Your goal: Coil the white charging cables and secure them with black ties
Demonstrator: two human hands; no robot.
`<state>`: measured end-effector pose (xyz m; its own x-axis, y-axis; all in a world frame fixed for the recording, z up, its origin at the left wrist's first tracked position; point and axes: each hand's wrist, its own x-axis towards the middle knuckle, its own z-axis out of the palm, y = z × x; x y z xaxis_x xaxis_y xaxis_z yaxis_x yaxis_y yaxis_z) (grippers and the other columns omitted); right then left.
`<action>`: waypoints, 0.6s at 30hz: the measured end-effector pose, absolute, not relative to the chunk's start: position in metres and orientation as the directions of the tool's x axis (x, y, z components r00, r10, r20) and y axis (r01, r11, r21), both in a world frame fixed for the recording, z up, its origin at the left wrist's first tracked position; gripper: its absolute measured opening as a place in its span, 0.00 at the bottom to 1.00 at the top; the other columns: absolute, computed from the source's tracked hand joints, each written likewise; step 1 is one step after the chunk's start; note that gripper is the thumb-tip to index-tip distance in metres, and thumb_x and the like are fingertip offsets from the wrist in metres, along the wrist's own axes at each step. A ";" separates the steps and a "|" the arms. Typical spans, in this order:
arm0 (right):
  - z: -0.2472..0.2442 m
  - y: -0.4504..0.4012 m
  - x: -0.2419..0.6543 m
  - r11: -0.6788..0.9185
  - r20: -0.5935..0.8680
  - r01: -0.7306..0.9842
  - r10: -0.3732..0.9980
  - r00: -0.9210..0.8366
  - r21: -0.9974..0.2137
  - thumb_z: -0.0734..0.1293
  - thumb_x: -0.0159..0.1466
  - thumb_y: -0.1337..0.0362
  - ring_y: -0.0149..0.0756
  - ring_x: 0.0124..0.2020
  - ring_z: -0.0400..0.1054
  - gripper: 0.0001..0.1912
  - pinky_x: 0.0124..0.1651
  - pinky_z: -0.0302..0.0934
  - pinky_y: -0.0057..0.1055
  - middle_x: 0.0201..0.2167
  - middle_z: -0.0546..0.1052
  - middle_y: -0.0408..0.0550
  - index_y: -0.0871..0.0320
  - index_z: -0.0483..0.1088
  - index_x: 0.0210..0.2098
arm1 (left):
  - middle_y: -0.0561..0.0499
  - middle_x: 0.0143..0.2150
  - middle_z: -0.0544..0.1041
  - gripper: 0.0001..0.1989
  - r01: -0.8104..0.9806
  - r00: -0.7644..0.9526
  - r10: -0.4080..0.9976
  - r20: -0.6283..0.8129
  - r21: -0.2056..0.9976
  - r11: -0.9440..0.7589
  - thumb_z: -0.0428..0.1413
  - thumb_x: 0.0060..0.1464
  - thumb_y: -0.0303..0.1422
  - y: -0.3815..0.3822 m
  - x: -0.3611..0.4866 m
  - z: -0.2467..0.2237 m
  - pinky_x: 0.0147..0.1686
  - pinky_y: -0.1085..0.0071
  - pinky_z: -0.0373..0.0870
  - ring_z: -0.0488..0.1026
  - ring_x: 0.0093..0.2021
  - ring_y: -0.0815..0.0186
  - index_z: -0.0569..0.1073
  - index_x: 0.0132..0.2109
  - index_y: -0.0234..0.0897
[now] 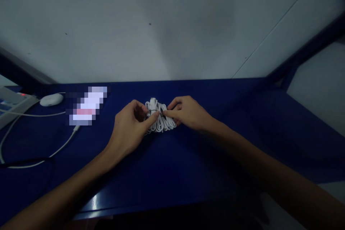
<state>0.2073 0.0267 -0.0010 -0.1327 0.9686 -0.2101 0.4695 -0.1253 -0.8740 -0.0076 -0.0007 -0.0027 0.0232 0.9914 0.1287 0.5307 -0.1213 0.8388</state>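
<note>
Several coiled white cables (160,125), bound with dark ties, are bunched together at the middle of the blue table. From the left, my left hand (132,124) grips the bunch, thumb laid over the top and fingers curled behind the side. My right hand (190,113) closes on the opposite side, its thumb near a dark tie and its fingers bent against the coils. A pale plug end sticks up at the back of the bunch. The undersides of the coils are hidden.
To the left lies a phone (90,106) with a lit, blurred screen and a white charging cable (64,143) plugged in. Beside it are a white rounded case (51,100) and a white box-like device (16,106) with a red light. A pale wall (121,43) rises behind the blue table (167,172).
</note>
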 end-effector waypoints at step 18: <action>0.046 -0.003 0.165 0.191 0.185 0.304 0.981 -0.051 -0.933 0.76 0.68 0.59 0.38 0.34 0.82 0.07 0.37 0.74 0.34 0.34 0.85 0.45 0.55 0.77 0.37 | 0.45 0.37 0.83 0.16 -0.223 0.221 0.975 -0.004 0.973 0.054 0.62 0.70 0.43 0.000 -0.003 0.018 0.38 0.66 0.74 0.76 0.34 0.63 0.85 0.40 0.35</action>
<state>0.1645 -0.0028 0.0457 -0.0509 0.9815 0.1846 0.3037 0.1913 -0.9334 -0.0035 -0.0003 0.0182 0.2206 0.9754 -0.0038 -0.2231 0.0542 0.9733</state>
